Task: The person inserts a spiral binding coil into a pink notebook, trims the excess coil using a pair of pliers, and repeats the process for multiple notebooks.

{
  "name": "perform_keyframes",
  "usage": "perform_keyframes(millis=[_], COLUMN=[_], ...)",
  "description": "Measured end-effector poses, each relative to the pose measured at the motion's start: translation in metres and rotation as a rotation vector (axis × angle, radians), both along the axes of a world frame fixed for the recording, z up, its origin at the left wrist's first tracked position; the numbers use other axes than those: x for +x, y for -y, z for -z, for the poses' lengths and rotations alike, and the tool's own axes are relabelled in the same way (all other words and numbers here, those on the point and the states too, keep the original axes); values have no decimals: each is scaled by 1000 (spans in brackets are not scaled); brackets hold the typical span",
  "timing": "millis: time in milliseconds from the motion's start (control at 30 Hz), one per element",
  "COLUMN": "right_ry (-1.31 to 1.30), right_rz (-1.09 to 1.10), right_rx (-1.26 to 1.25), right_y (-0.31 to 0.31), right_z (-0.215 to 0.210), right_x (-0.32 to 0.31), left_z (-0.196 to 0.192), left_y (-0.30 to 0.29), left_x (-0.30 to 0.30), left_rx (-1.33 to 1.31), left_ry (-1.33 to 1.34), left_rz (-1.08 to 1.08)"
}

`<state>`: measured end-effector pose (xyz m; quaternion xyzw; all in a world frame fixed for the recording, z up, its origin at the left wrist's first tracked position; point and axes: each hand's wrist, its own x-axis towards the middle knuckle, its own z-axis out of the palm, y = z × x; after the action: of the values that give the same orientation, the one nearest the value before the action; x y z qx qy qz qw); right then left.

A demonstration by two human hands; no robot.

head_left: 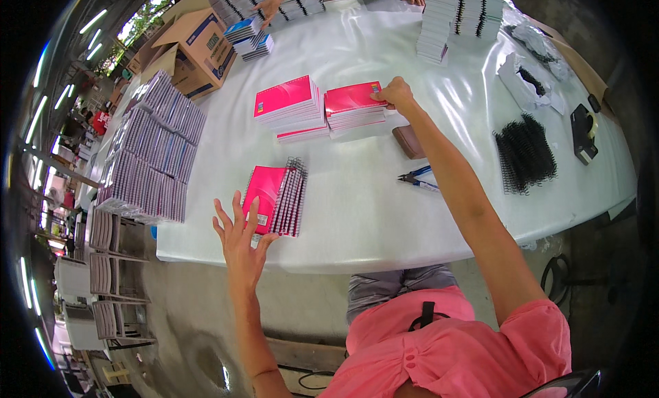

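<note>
Reaching up the frame's centre, the right hand (395,94) pinches the near corner of a pink notebook stack (353,104), long axis across the frame. The left hand (240,236), fingers splayed, seemingly touches the spiral-bound pink notebook (274,199) at lower left.

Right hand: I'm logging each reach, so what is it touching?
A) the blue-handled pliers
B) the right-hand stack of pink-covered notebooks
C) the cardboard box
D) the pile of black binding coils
B: the right hand rests its fingers on the far corner of the right-hand stack of pink-covered notebooks, well away from the pliers and the coils.
</note>
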<state>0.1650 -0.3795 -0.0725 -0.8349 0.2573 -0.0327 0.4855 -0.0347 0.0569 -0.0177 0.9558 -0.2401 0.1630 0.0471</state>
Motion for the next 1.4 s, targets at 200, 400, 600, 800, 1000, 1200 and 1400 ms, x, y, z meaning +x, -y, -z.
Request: perform_keyframes(millis=[200, 400, 600, 800, 1000, 1200, 1400], right_ry=[229, 631, 488, 400, -12, 67, 445], right_rz=[157, 142, 10, 359, 262, 238, -223], right_rx=[-113, 963, 827, -1044, -1465, -1077, -611], right_y=[3, -105, -116, 81, 158, 157, 84], right_z=[-4, -7, 6, 11, 43, 5, -32], right_x=[-29, -171, -246, -250, -244, -252, -246], left_z=[9, 49, 58, -5, 20, 19, 17], left_y=[92, 192, 225, 180, 188, 190, 190], left_x=[-10, 9, 3, 4, 4, 5, 4], left_rx=[-631, -1684, -2024, -751, 77, -29, 49], left_ry=[45, -480, -443, -681, -567, -511, -471], left_rz=[242, 190, 263, 410, 336, 372, 353])
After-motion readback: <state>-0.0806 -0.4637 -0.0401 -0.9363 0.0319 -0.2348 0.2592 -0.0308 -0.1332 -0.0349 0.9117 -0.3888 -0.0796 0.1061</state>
